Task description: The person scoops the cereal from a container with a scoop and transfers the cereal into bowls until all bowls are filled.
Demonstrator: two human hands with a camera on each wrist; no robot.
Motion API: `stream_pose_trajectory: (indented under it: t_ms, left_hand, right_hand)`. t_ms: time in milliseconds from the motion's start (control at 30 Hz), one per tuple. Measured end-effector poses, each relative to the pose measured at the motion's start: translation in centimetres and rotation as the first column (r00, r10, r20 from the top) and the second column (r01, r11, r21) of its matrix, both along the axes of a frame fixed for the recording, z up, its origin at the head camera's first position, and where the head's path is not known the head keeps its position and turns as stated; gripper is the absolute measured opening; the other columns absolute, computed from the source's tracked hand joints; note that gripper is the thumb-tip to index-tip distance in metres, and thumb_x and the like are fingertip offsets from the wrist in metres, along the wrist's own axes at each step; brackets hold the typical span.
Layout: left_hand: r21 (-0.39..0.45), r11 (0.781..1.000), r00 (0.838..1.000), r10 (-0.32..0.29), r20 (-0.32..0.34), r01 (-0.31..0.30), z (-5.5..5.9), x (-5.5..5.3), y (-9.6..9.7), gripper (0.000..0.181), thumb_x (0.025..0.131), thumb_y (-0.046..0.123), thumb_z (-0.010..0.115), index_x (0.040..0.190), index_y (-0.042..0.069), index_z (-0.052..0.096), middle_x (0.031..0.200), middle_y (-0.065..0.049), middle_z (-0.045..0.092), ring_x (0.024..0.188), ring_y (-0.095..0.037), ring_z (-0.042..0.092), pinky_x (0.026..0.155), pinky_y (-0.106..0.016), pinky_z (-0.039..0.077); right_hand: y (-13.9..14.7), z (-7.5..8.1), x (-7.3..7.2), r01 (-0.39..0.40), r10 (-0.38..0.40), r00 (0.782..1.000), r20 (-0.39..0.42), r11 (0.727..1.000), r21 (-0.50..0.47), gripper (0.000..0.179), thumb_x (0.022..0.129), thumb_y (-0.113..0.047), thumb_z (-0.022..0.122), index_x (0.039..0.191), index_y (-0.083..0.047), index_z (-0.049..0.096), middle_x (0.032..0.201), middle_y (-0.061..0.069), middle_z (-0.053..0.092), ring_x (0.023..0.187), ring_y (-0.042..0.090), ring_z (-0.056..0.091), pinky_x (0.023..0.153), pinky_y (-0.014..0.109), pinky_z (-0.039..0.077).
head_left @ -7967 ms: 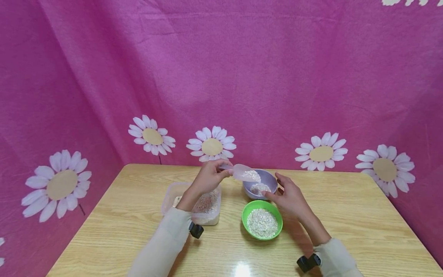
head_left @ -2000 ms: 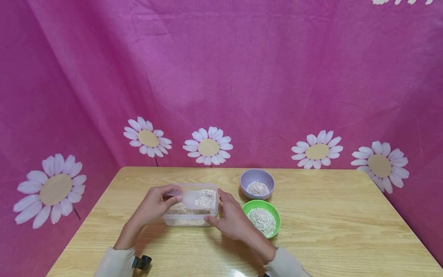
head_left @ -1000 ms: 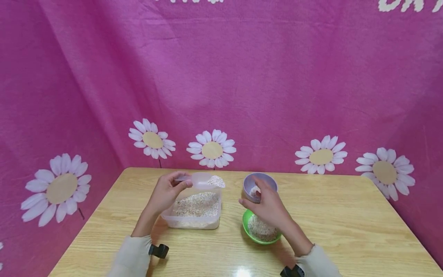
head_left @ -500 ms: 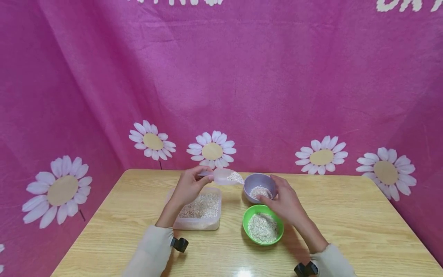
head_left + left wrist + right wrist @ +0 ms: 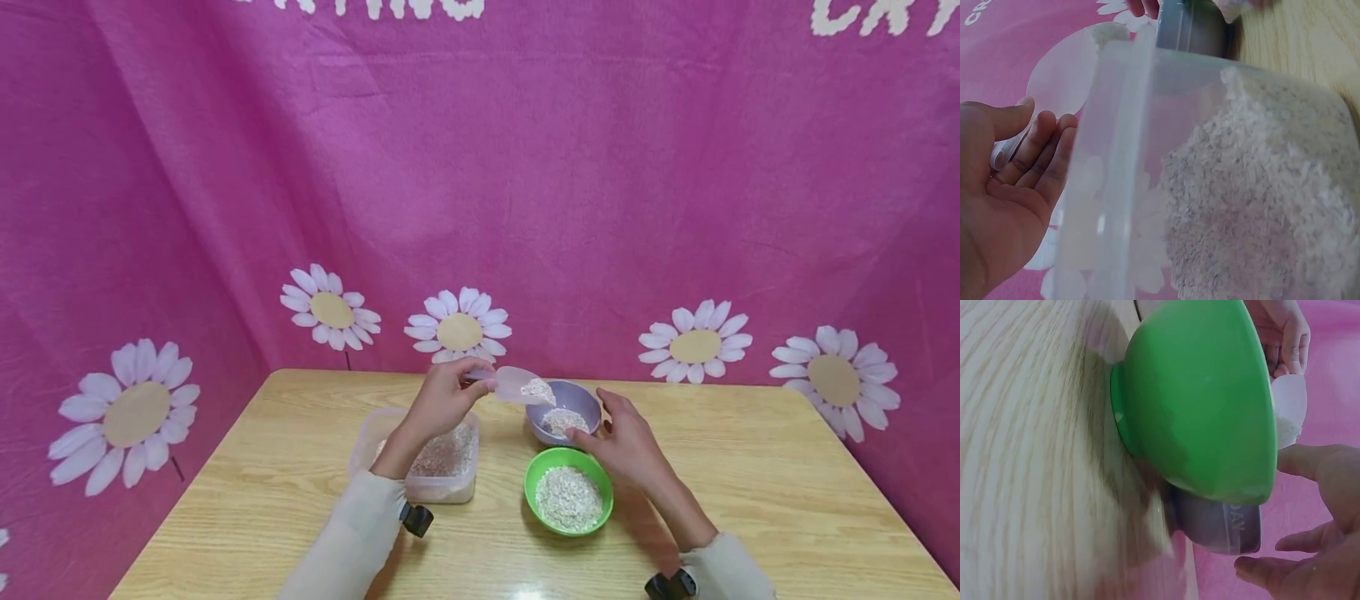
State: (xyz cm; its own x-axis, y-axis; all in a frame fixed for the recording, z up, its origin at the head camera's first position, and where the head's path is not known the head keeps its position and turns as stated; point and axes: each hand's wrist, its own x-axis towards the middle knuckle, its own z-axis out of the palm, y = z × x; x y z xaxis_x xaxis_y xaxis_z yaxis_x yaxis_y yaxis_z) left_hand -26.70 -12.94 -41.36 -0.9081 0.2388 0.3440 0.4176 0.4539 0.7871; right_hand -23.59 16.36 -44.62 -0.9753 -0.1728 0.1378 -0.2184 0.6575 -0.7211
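My left hand point(image 5: 444, 400) pinches the scoop point(image 5: 511, 382) by its handle, the flakes point(image 5: 537, 390) in it being above the left rim of the purple bowl point(image 5: 581, 396), near the tabletop's point(image 5: 750, 467) back edge. My right hand point(image 5: 624, 440) is at this bowl's right side, fingers spread wide from the thumb. My left wrist point(image 5: 397, 454) partly hides the clear box point(image 5: 442, 492); the green bowl point(image 5: 567, 457) stands nearer the front edge.

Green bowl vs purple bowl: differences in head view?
Position: the green bowl stands in front, the purple bowl behind.
Fill: green's flakes cover more of its inside than purple's.
Overhead: the scoop reaches over purple's edge; nothing hangs over green.
Shared: both are round and hold pale flakes.
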Motion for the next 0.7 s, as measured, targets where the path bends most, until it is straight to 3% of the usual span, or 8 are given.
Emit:
stream_pose_trajectory:
  t_ms: [167, 400, 700]
  left_hand:
    - [-0.035, 0.999, 1.000, -0.022, -0.014, 0.022, -0.1, -0.4, 0.7, 0.010, 0.100, 0.012, 0.076, 0.109, 0.008, 0.078, 0.099, -0.007, 0.078, 0.086, -0.012, 0.069, 0.075, -0.025, 0.055]
    - [-0.136, 0.988, 0.997, -0.078, -0.029, 0.073, 0.0, -0.9, 1.8, 0.011, 0.101, 0.011, 0.075, 0.110, 0.006, 0.078, 0.101, -0.007, 0.079, 0.091, -0.015, 0.071, 0.080, -0.027, 0.057]
    - [-0.354, 0.926, 0.979, -0.179, -0.094, 0.135, 1.2, -1.6, 2.8, 0.015, 0.102, 0.009, 0.073, 0.114, 0.001, 0.077, 0.107, -0.012, 0.079, 0.092, -0.016, 0.071, 0.081, -0.026, 0.057]
  right_hand:
    - [0.3, -0.4, -0.3, -0.032, 0.036, 0.997, 0.065, 0.997, -0.066, 0.087, 0.098, -0.023, 0.079, 0.159, 0.017, 0.031, 0.159, 0.041, 0.042, 0.146, 0.055, 0.049, 0.112, 0.055, 0.051]
    - [0.7, -0.7, -0.4, -0.061, 0.072, 0.990, 0.125, 0.995, -0.085, 0.087, 0.100, -0.023, 0.078, 0.160, 0.017, 0.028, 0.160, 0.041, 0.041, 0.142, 0.055, 0.053, 0.111, 0.056, 0.052]
    - [0.7, -0.8, -0.3, -0.054, 0.067, 0.985, 0.158, 0.995, -0.087, 0.085, 0.101, -0.023, 0.077, 0.161, 0.014, 0.029, 0.162, 0.038, 0.040, 0.144, 0.054, 0.052, 0.112, 0.056, 0.051]
